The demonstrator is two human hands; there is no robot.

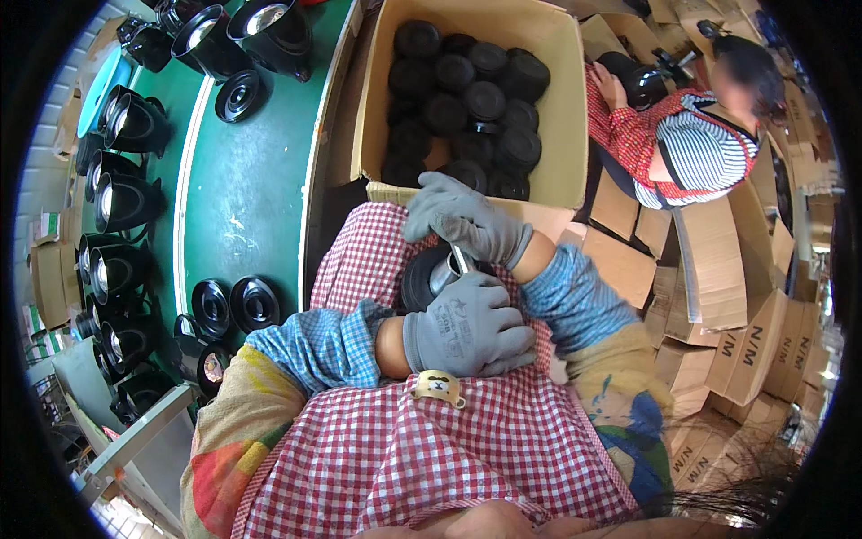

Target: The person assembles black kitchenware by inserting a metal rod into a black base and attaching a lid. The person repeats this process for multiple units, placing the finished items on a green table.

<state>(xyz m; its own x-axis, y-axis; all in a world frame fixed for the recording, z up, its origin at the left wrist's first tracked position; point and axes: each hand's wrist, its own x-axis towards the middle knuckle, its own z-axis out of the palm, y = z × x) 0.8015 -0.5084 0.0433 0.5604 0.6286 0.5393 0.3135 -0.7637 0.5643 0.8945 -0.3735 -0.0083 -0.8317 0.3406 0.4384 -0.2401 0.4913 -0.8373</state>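
Note:
A black round part point(417, 280) with a silver metal cup-like piece point(441, 275) rests in my lap on a red checked apron. My left hand point(471, 328), in a grey glove, is closed over the near side of this part, its fingertips hidden. My right hand point(467, 220), also gloved in grey, is curled just above it. From under the right hand a thin bright metal rod point(461, 259) runs down to the metal piece. The rod's upper end is hidden in the glove.
Ahead stands an open cardboard box point(377, 135) of black round parts point(485, 101). On the left, a green workbench point(247, 180) carries black lids point(254, 303) and several black housings point(126, 202). A person point(700, 148) in red and stripes sits at the right among cartons point(709, 260).

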